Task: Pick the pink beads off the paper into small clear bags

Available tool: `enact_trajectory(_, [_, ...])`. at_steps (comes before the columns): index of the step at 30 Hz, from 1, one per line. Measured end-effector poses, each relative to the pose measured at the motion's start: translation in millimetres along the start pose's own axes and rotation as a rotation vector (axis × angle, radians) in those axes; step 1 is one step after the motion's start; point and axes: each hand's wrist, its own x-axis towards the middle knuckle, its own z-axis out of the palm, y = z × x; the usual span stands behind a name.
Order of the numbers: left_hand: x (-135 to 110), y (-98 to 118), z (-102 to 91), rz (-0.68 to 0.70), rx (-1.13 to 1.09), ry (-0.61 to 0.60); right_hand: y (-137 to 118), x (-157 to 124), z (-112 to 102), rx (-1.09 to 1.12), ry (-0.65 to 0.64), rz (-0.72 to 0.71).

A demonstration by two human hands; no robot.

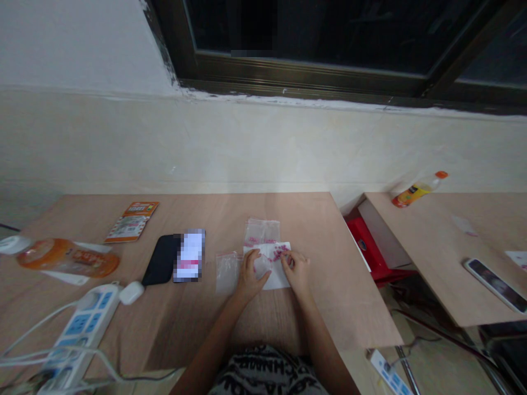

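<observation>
A white sheet of paper (281, 282) lies on the desk in front of me, with small pink bead-like pieces (280, 251) gathered on its upper right. My left hand (249, 276) rests on its left part, thumb and fingers spread around a clear patch that looks like plastic. At the right edge, the fingertips of my right hand (298, 270) are drawn together beside the pink pieces; whatever is between them is too small to make out. Behind the sheet is a clear zip bag (262, 226) with pink bits in it. Another clear bag (227, 272) lies left of my left hand.
To the left are a lit phone (189, 255), a black phone-like object (160, 260), an orange-and-white packet (132, 222), an orange drink bottle (68, 258) on its side and a power strip (84, 329) with cables. Across a gap, a second desk (436, 252) holds a bottle and a phone.
</observation>
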Motion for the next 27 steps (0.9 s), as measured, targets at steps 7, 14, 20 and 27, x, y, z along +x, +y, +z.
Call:
enact_trajectory(7, [-0.6, -3.7, 1.9, 0.009, 0.017, 0.004, 20.2, -0.1, 1.0, -0.136, 0.047, 0.064])
enact_trajectory(14, [-0.2, -2.1, 1.1, 0.000, -0.002, 0.011, 20.0, 0.6, 2.7, -0.136, 0.034, 0.079])
enact_trajectory(20, [-1.5, -3.8, 1.6, -0.015, 0.012, -0.002, 20.0, 1.3, 2.7, -0.143, 0.023, 0.064])
enact_trajectory(27, [-0.2, -3.0, 1.4, 0.006, 0.013, 0.011, 18.2, 1.5, 1.8, -0.157, 0.016, 0.054])
